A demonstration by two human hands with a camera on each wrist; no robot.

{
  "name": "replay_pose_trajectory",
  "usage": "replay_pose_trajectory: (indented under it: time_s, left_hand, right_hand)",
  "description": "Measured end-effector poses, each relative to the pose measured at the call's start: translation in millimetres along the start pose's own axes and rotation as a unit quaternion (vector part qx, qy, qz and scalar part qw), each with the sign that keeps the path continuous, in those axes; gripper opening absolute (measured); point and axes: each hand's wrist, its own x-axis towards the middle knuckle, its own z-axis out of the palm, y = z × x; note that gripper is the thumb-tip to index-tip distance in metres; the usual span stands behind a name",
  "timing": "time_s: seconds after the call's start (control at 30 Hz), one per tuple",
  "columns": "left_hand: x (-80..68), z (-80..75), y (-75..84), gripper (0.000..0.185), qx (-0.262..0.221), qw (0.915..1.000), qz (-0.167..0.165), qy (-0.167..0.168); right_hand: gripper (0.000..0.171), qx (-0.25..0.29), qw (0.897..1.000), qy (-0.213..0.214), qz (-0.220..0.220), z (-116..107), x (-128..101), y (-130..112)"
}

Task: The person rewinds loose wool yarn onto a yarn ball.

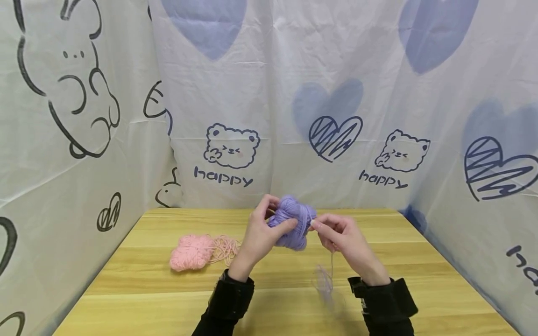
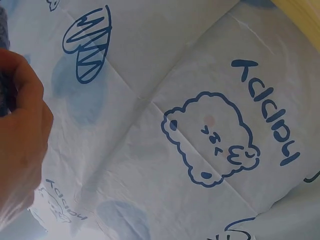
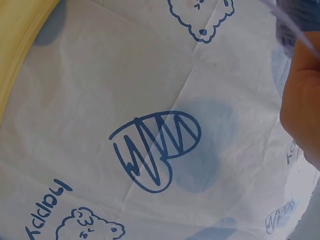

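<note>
I see a light wooden table with visible grain, and on its left half lies a pink yarn ball with a loose tangle of pink strand touching its right side.

— What's the layout from where I sit?

— I've got the table in front of me, cloth walls behind it and on both sides. My left hand and right hand are raised above the table's middle, side by side.

— And the yarn?

— One yarn ball sits between my hands, with a strand hanging under the right one. A second yarn bundle lies on the table, left of my left hand, its loose threads just to its right.
</note>
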Motion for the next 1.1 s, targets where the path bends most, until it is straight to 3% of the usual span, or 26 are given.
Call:
replay_pose_trajectory:
  time_s: [0.3,0.53,0.93,1.1]
  left_hand:
    - [0.4,1.0,2.0,0.039,-0.043,0.9956,0.0,0.083]
    - [-0.3,5.6,3.0,0.041,-0.086,0.9884,-0.003,0.125]
    - [1.1,6.4,5.2,0.039,-0.159,0.9796,-0.014,0.122]
    - [0.8,3.4,7.4,0.034,-0.218,0.9712,-0.033,0.09]
  right_hand:
    - [0.028,-0.022,0.998,-0.048,0.046,8.8,3.0,3.3]
    - [0.027,-0.035,0.994,-0.073,0.067,14.4,5.4,9.7]
    - [0.027,-0.036,0.994,-0.076,0.066,13.3,7.7,13.1]
    - [0.027,-0.028,0.994,-0.076,0.075,9.7,6.2,14.0]
